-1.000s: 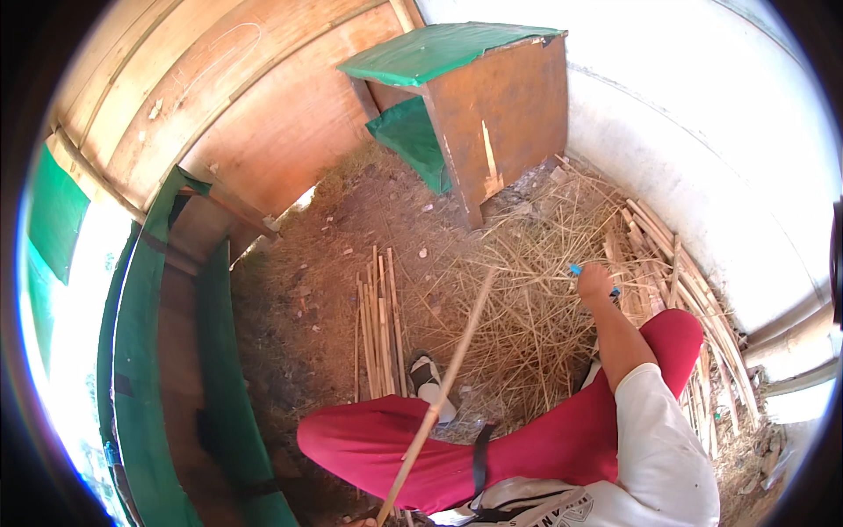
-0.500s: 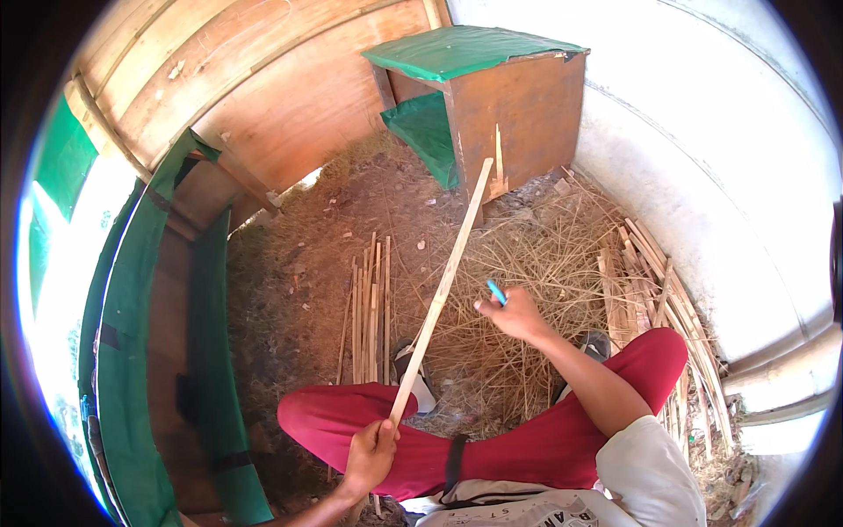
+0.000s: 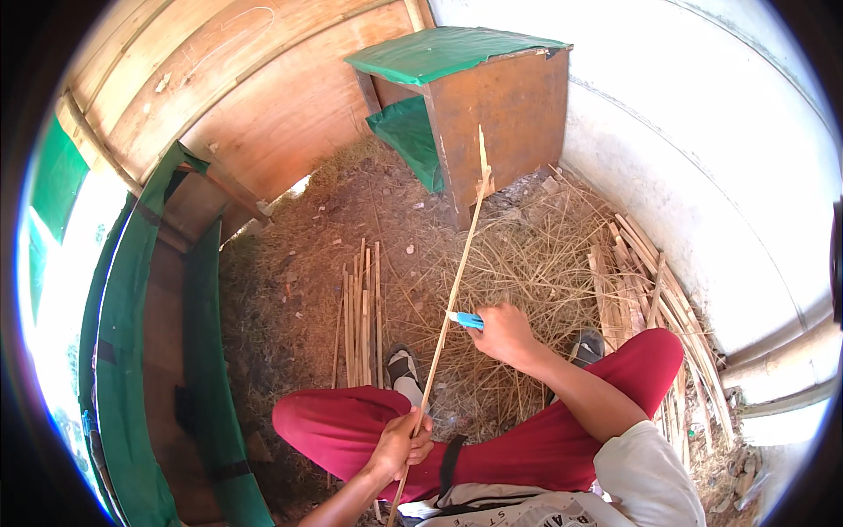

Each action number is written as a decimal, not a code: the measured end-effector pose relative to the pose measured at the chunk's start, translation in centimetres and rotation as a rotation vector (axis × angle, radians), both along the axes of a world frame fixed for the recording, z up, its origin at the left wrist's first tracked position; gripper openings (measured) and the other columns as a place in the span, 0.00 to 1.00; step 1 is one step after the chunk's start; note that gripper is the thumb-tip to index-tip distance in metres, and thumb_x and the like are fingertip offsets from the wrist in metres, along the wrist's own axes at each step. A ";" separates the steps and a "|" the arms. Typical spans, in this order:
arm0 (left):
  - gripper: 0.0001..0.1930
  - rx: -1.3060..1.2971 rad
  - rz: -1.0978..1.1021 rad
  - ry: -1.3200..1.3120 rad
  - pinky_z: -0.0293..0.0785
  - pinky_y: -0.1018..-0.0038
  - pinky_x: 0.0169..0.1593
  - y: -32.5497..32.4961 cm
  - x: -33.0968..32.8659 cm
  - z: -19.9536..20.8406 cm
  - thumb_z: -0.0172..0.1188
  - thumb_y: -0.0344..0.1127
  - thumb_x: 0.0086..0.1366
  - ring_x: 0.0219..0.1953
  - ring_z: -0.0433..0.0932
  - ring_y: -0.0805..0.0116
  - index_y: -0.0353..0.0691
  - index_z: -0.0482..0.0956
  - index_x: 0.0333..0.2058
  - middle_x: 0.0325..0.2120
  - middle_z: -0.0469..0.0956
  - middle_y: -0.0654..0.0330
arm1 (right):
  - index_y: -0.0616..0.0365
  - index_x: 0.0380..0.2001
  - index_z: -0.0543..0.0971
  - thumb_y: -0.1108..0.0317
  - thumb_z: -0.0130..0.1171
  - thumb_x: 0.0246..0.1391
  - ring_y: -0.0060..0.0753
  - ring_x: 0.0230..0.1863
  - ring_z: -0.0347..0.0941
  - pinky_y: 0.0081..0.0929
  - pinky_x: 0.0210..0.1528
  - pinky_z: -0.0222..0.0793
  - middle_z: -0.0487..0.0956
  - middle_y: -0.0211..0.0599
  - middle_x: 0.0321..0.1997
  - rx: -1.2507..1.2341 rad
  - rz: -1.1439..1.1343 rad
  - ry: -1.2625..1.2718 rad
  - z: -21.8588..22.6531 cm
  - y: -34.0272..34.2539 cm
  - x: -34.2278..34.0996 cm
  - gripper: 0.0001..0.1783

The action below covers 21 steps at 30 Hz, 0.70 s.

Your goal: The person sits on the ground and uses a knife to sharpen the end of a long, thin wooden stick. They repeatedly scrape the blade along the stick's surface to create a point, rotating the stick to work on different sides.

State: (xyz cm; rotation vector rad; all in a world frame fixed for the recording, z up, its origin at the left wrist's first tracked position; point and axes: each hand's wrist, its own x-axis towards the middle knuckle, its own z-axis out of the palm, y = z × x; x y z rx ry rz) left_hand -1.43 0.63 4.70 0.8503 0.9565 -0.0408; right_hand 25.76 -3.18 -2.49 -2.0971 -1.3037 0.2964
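A long, thin bamboo strip (image 3: 456, 285) slants up and away from my lap, its narrow edge toward me. My left hand (image 3: 406, 446) is closed around its lower part, above my left thigh. My right hand (image 3: 505, 335) grips a light-blue-handled knife (image 3: 467, 320), whose short pale blade meets the strip about midway along its length. Whether the blade bites into the strip is too small to tell. The strip's far end overlaps the lower corner of the brown cabinet in view.
Several cut strips (image 3: 362, 316) lie left of my feet, and a stack of longer strips (image 3: 654, 277) lies along the right wall. Shavings (image 3: 518, 263) cover the ground between. A brown cabinet with a green cover (image 3: 500, 105) stands ahead; a green-edged shelf (image 3: 132, 351) is at left.
The strip has turned from its flat face to its narrow edge. My left hand has shifted right and holds it further along. My right hand has brought the knife left to the strip.
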 end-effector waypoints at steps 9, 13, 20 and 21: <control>0.26 0.111 -0.091 -0.020 0.47 0.80 0.14 0.6 2.2 -1.7 0.37 0.60 0.76 0.12 0.51 0.81 0.42 0.67 0.32 0.13 0.53 0.72 | 0.61 0.23 0.83 0.66 0.63 0.46 0.52 0.26 0.81 0.46 0.31 0.77 0.80 0.51 0.22 -0.124 0.060 -0.098 1.1 -0.5 -0.6 0.09; 0.25 0.207 -0.105 -0.016 0.47 0.80 0.15 0.4 2.8 -2.7 0.40 0.59 0.75 0.12 0.53 0.82 0.43 0.67 0.32 0.13 0.54 0.72 | 0.59 0.25 0.84 0.65 0.63 0.46 0.51 0.24 0.80 0.45 0.30 0.78 0.81 0.49 0.21 -0.177 0.035 -0.131 0.9 -0.3 -0.2 0.08; 0.21 0.870 -0.067 0.055 0.57 0.76 0.21 0.5 2.8 -4.4 0.55 0.48 0.73 0.16 0.60 0.78 0.34 0.75 0.30 0.14 0.64 0.69 | 0.59 0.27 0.84 0.66 0.63 0.46 0.50 0.22 0.79 0.45 0.29 0.77 0.80 0.48 0.19 -0.109 0.002 -0.111 1.0 -0.5 0.6 0.08; 0.19 0.935 -0.086 0.075 0.59 0.77 0.21 0.5 2.8 -4.3 0.56 0.46 0.72 0.17 0.62 0.80 0.34 0.76 0.31 0.15 0.67 0.69 | 0.59 0.27 0.84 0.66 0.63 0.46 0.50 0.22 0.79 0.45 0.29 0.77 0.80 0.48 0.19 -0.103 -0.012 -0.108 1.1 -0.6 0.7 0.08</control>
